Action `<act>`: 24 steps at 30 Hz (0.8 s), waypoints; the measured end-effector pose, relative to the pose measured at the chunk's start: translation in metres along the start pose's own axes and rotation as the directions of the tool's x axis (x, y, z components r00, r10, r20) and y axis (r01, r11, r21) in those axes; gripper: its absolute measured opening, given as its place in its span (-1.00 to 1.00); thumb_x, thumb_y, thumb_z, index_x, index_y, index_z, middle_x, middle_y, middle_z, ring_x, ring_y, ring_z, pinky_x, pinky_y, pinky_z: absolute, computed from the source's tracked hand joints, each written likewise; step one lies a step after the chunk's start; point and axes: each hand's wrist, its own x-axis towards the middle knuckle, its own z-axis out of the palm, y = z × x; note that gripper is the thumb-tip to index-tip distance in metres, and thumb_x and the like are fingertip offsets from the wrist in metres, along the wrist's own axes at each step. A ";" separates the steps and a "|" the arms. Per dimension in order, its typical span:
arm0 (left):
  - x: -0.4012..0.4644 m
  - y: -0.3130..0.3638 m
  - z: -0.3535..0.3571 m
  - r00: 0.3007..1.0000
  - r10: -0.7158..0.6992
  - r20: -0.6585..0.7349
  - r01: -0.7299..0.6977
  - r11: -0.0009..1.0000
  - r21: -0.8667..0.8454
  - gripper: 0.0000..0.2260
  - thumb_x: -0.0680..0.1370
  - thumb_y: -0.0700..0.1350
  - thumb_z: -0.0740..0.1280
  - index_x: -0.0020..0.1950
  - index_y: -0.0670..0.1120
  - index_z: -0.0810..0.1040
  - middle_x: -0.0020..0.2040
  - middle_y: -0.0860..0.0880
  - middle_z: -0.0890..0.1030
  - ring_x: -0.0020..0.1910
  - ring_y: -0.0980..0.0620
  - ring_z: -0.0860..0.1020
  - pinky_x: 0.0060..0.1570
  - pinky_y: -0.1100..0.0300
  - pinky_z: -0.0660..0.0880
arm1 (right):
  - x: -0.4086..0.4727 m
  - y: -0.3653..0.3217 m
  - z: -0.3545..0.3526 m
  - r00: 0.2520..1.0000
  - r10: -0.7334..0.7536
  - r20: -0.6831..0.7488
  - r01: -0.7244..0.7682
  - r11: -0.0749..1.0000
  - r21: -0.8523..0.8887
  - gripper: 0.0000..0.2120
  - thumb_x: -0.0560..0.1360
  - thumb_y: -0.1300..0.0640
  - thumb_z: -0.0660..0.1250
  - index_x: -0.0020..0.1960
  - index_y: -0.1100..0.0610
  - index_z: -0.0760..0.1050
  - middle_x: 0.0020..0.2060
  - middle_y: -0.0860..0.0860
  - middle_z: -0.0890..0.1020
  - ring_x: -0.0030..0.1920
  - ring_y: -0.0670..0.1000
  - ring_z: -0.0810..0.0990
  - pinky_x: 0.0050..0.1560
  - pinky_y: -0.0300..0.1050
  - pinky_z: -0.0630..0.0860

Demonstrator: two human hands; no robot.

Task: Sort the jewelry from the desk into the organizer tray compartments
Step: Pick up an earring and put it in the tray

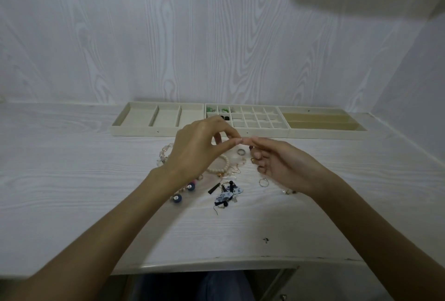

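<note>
Both hands hover above the middle of the white wood-grain tabletop (72,180), fingertips meeting. The left hand (197,146) pinches thumb to forefinger; the right hand (279,163) curls its fingers, palm up. Whatever they pinch is too small to make out. A tiny piece could likely slip and fall back into the loose jewelry pile (226,180) beneath, or get lost there. The cream organizer tray with small square compartments (255,118) sits along the far edge, a few compartments filled.

Jewelry (224,180) on desk (72,180), before organizer trays (240,132).
</note>
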 end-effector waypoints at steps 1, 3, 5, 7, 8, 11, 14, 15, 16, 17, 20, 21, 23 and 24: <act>0.000 -0.001 0.002 0.999 -0.046 0.018 0.046 0.998 -0.039 -0.93 0.48 0.11 0.37 -0.14 0.17 0.61 -0.15 0.24 0.59 -0.24 0.24 0.53 -0.23 0.26 0.49 | 0.000 0.000 0.000 0.997 -0.063 -0.049 0.056 0.988 -0.141 -0.77 0.54 0.02 0.27 0.08 0.09 0.60 -0.41 -0.11 0.49 -0.34 -0.11 0.38 -0.19 -0.24 0.32; 0.001 -0.004 0.009 0.987 -0.140 0.079 0.149 0.981 -0.123 -0.95 0.49 0.11 0.37 -0.17 0.20 0.57 -0.15 0.24 0.61 -0.24 0.23 0.56 -0.16 0.17 0.54 | 0.000 0.000 0.002 0.958 -0.250 -0.142 0.168 0.887 -0.430 -0.81 0.48 -0.01 0.36 0.04 0.02 0.64 -0.34 -0.14 0.62 -0.29 -0.09 0.55 -0.14 -0.27 0.46; 0.003 -0.008 0.014 0.965 -0.212 0.152 0.241 0.947 -0.213 -0.94 0.50 0.08 0.37 -0.18 0.19 0.57 -0.15 0.18 0.64 -0.28 0.18 0.59 -0.09 0.01 0.57 | 0.003 0.000 0.003 0.892 -0.420 -0.165 0.264 0.782 -0.564 -0.86 0.43 0.02 0.43 -0.03 0.00 0.66 -0.25 -0.01 0.69 -0.25 0.00 0.62 -0.21 -0.28 0.53; 0.007 -0.011 0.017 0.951 -0.236 0.199 0.285 0.918 -0.276 -0.92 0.51 0.03 0.37 -0.18 0.17 0.59 -0.13 0.16 0.65 -0.33 0.14 0.61 -0.06 -0.04 0.58 | 0.008 -0.001 0.003 0.855 -0.500 -0.137 0.310 0.705 -0.638 -0.88 0.40 0.02 0.46 -0.09 0.02 0.67 -0.30 0.09 0.67 -0.37 0.05 0.58 -0.37 -0.31 0.50; 0.009 -0.013 0.017 0.949 -0.234 0.211 0.289 0.912 -0.291 -0.90 0.52 0.01 0.37 -0.19 0.17 0.59 -0.13 0.16 0.65 -0.35 0.16 0.61 -0.07 -0.02 0.59 | 0.011 -0.001 0.003 0.848 -0.515 -0.125 0.313 0.677 -0.666 -0.87 0.39 0.01 0.46 -0.10 0.03 0.67 -0.34 0.08 0.66 -0.44 0.00 0.53 -0.41 -0.34 0.45; 0.016 -0.018 0.018 0.949 -0.215 0.231 0.280 0.911 -0.301 -0.88 0.53 -0.01 0.36 -0.20 0.17 0.58 -0.18 0.18 0.64 -0.42 0.30 0.53 -0.20 0.16 0.52 | 0.019 -0.005 0.001 0.844 -0.524 -0.112 0.306 0.644 -0.701 -0.89 0.39 0.00 0.46 -0.13 0.00 0.67 -0.44 -0.08 0.62 -0.48 -0.16 0.47 -0.42 -0.34 0.42; 0.023 -0.024 0.020 0.942 -0.223 0.252 0.298 0.901 -0.314 -0.93 0.54 -0.02 0.34 -0.11 0.09 0.61 -0.19 0.19 0.62 -0.41 0.34 0.51 -0.24 0.27 0.43 | 0.030 -0.010 -0.003 0.851 -0.513 -0.108 0.267 0.603 -0.752 -0.89 0.39 -0.03 0.46 -0.12 -0.03 0.67 -0.32 -0.05 0.67 -0.35 -0.03 0.56 -0.28 -0.17 0.52; 0.024 -0.027 0.021 0.938 -0.227 0.261 0.304 0.900 -0.312 -0.93 0.54 -0.02 0.34 -0.08 0.08 0.62 -0.17 0.19 0.62 -0.38 0.33 0.52 -0.21 0.26 0.44 | 0.033 -0.011 -0.004 0.853 -0.510 -0.109 0.258 0.595 -0.762 -0.89 0.38 -0.04 0.46 -0.12 -0.04 0.67 -0.29 -0.03 0.68 -0.33 -0.01 0.57 -0.26 -0.15 0.52; 0.028 -0.031 0.022 0.937 -0.224 0.270 0.304 0.903 -0.305 -0.92 0.54 -0.01 0.34 -0.06 0.07 0.63 -0.15 0.19 0.62 -0.34 0.32 0.53 -0.17 0.24 0.46 | 0.038 -0.013 -0.005 0.850 -0.516 -0.106 0.253 0.576 -0.778 -0.89 0.38 -0.04 0.46 -0.12 -0.05 0.66 -0.29 -0.03 0.68 -0.33 -0.04 0.56 -0.25 -0.16 0.51; 0.031 -0.034 0.022 0.936 -0.214 0.280 0.297 0.908 -0.295 -0.91 0.54 0.00 0.34 -0.04 0.07 0.64 -0.12 0.19 0.63 -0.28 0.31 0.54 -0.12 0.20 0.49 | 0.042 -0.016 -0.006 0.845 -0.526 -0.097 0.245 0.541 -0.805 -0.89 0.38 -0.04 0.46 -0.12 -0.05 0.66 -0.29 -0.06 0.67 -0.33 -0.09 0.56 -0.25 -0.19 0.50; 0.043 -0.047 0.019 0.936 -0.183 0.302 0.270 0.921 -0.279 -0.87 0.54 0.00 0.33 0.03 0.12 0.65 -0.01 0.17 0.66 -0.07 0.21 0.60 0.05 0.04 0.54 | 0.055 -0.021 -0.008 0.828 -0.560 -0.041 0.218 0.388 -0.896 -0.89 0.42 -0.04 0.43 -0.10 -0.04 0.66 -0.28 -0.12 0.65 -0.29 -0.18 0.53 -0.24 -0.24 0.47; 0.046 -0.052 0.017 0.934 -0.195 0.301 0.276 0.927 -0.254 -0.86 0.54 0.00 0.33 0.05 0.13 0.65 0.03 0.17 0.65 -0.03 0.19 0.60 0.08 0.02 0.53 | 0.059 -0.023 -0.009 0.826 -0.563 -0.028 0.212 0.357 -0.910 -0.90 0.43 -0.04 0.42 -0.10 -0.04 0.65 -0.28 -0.12 0.64 -0.29 -0.19 0.51 -0.25 -0.24 0.43; 0.056 -0.068 0.012 0.925 -0.253 0.283 0.301 0.943 -0.142 -0.84 0.53 0.00 0.34 0.08 0.15 0.63 0.08 0.21 0.62 -0.02 0.20 0.58 0.11 0.03 0.52 | 0.072 -0.031 -0.015 0.818 -0.575 -0.021 0.216 0.340 -0.915 -0.92 0.44 -0.02 0.41 -0.12 -0.05 0.65 -0.28 -0.10 0.63 -0.31 -0.19 0.49 -0.28 -0.25 0.37; 0.060 -0.077 0.009 0.919 -0.284 0.274 0.312 0.948 -0.065 -0.83 0.52 0.01 0.34 0.09 0.16 0.62 0.09 0.22 0.62 -0.02 0.19 0.57 0.10 0.05 0.52 | 0.077 -0.035 -0.020 0.810 -0.586 -0.029 0.218 0.346 -0.912 -0.92 0.44 -0.02 0.41 -0.13 -0.05 0.65 -0.29 -0.08 0.63 -0.32 -0.18 0.48 -0.29 -0.25 0.36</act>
